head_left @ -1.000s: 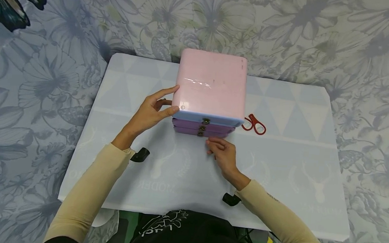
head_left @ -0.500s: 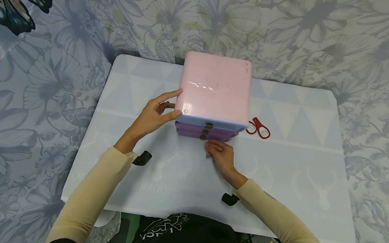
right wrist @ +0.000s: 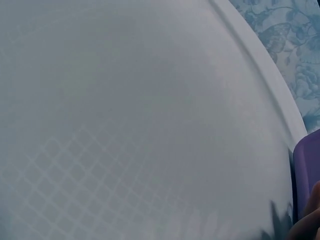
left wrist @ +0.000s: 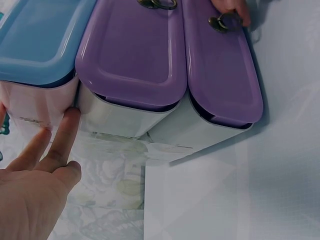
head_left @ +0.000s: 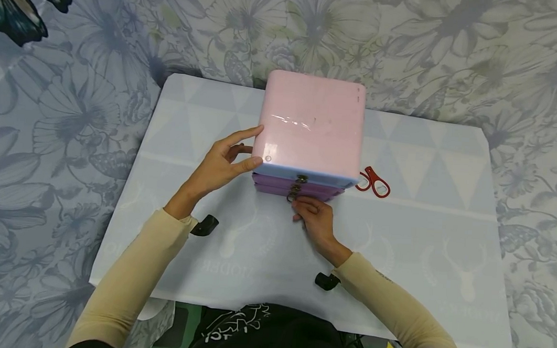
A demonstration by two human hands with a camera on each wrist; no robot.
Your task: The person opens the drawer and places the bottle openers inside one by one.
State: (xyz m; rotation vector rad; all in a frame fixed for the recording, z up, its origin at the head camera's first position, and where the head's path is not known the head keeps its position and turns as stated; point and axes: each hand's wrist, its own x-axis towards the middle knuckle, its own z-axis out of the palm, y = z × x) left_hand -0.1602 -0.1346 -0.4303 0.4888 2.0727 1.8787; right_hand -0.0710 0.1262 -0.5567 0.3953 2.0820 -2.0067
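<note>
A small drawer cabinet with a pink top [head_left: 311,126] stands on the table. Its front has a blue drawer [left wrist: 42,40] over a purple middle drawer [left wrist: 135,55] and a purple bottom drawer [left wrist: 225,75], each with a ring pull in the head view. My left hand [head_left: 212,170] rests its extended fingers and thumb against the cabinet's left side. At the front, my right hand [head_left: 318,221] pinches the bottom drawer's metal ring pull [left wrist: 234,21], which is lifted. The right wrist view catches only some of its fingers [right wrist: 307,225]. All three drawers look pushed in.
Red-handled scissors [head_left: 372,174] lie just right of the cabinet, blades hidden by it. A pale patterned cloth covers the table [head_left: 426,245]. Behind, a floral-printed backdrop [head_left: 431,56] meets the table's far edge. Small black devices [head_left: 205,225] sit at both wrists.
My right hand's fingertips have come up to the bottom drawer's pull and raised its ring. The left hand stays at the cabinet's side. The whole head view has shifted slightly.
</note>
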